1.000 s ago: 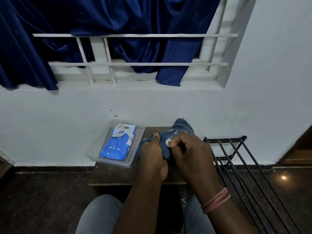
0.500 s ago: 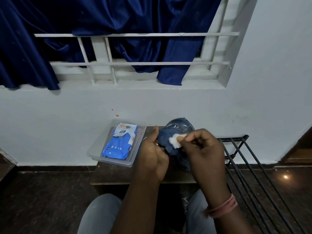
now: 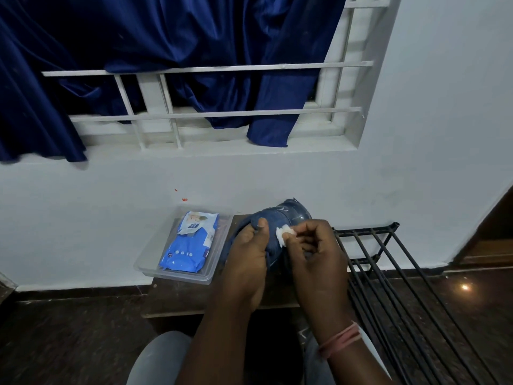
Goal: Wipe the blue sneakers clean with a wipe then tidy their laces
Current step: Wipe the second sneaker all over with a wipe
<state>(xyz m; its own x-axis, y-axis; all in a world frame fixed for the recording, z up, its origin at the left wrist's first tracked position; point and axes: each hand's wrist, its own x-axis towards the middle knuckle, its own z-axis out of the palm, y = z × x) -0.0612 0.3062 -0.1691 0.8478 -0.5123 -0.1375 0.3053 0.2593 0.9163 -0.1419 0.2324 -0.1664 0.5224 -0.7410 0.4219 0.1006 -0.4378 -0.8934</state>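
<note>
1. Nearest me, my left hand (image 3: 247, 262) is wrapped round a blue sneaker (image 3: 280, 218), thumb on top, holding it up over the tabletop (image 3: 177, 298).
2. My right hand (image 3: 313, 251) pinches a balled-up white wipe (image 3: 283, 234) against the shoe's side, so I'd say we're mid-wipe. Laces come later.
3. Next I'd turn the shoe to reach unwiped parts.
4. Left of my hands, a clear tray (image 3: 155, 252) holds the wipes pack (image 3: 188, 243). Can't see a second sneaker.
</note>
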